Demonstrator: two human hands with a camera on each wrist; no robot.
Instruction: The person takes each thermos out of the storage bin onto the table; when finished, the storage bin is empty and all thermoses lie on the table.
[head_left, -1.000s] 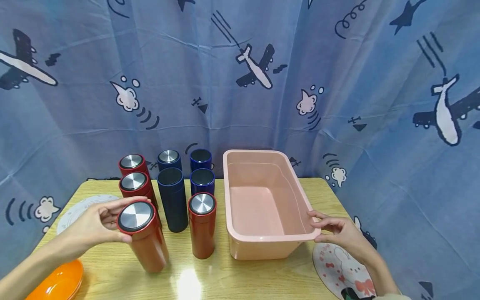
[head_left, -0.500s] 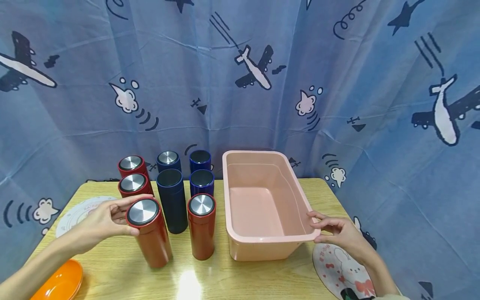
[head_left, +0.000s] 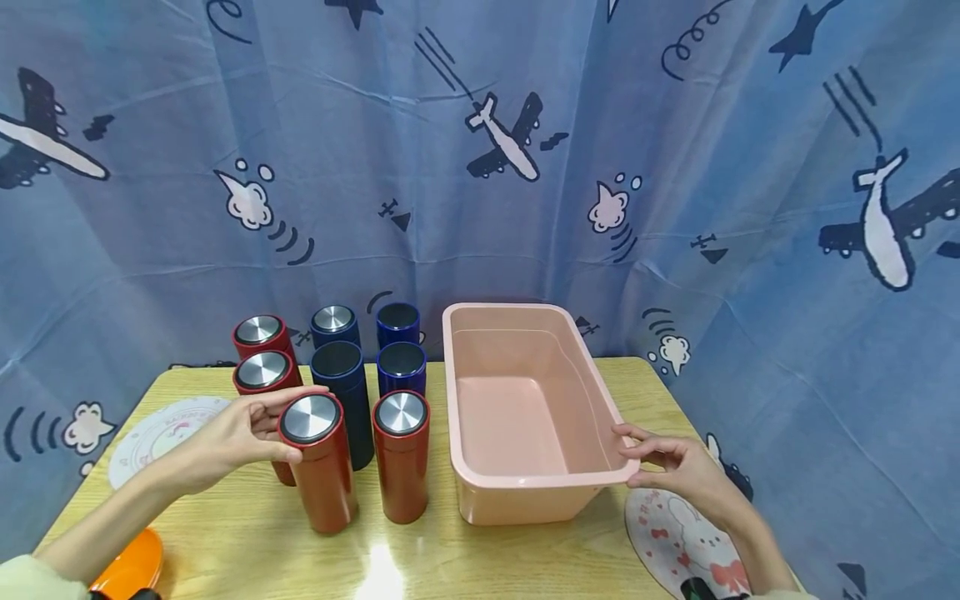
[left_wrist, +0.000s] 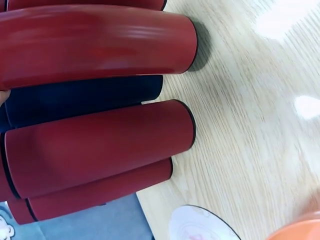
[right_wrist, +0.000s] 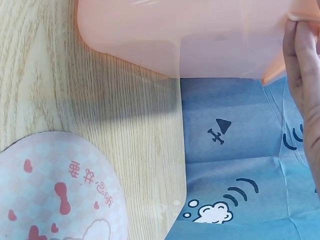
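My left hand grips a red thermos around its upper body, just under the silver-topped lid. In the left wrist view the same red thermos crosses the top, with a shadow beside its base. Right of it, close by, another red thermos stands upright. Behind are two more red thermoses, a dark navy thermos and several other blue ones. My right hand pinches the near right corner of a pink plastic bin, whose inside holds nothing.
An orange bowl sits at the table's front left, partly behind the left forearm. One round mat lies at the left, and a rabbit-print mat lies under the right forearm. A blue patterned curtain hangs behind the table.
My left hand has carried the red thermos rightward, bringing it closer to the standing red one and more upright. The right hand keeps its place on the bin.
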